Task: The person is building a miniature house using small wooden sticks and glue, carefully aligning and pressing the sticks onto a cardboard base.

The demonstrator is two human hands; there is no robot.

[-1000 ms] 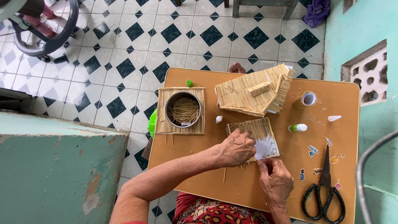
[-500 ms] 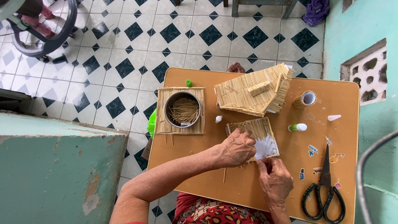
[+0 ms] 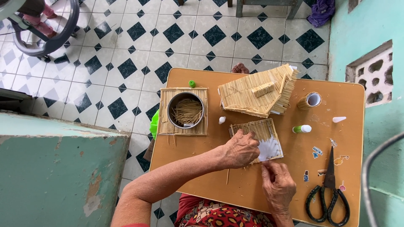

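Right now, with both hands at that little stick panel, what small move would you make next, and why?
Probably lay another stick on the panel's bare white corner. The left hand presses the stick panel flat, sticks cover most of it, and the right hand sits just below the uncovered patch. Spare sticks wait in the metal bowl.

Hands: two, left hand (image 3: 240, 149) and right hand (image 3: 277, 187), both on or at one small stick panel (image 3: 263, 132).

Stick panels: two in all, counting the larger mat (image 3: 168, 126) under the bowl.

Bowls: one metal bowl (image 3: 185, 111), filled with loose sticks (too many and too fine to count).

Stick houses: one (image 3: 256, 91).

Scissors: one pair (image 3: 329, 189).

Glue bottles: one (image 3: 302, 129).

White caps: two, one (image 3: 221, 120) beside the panel, one (image 3: 338, 119) near the table's right edge.

Rolls: one (image 3: 309, 101).

Green caps: one (image 3: 192, 83).

Tables: one (image 3: 336, 96).

Stickers: several small ones near the scissors (exact count unclear).
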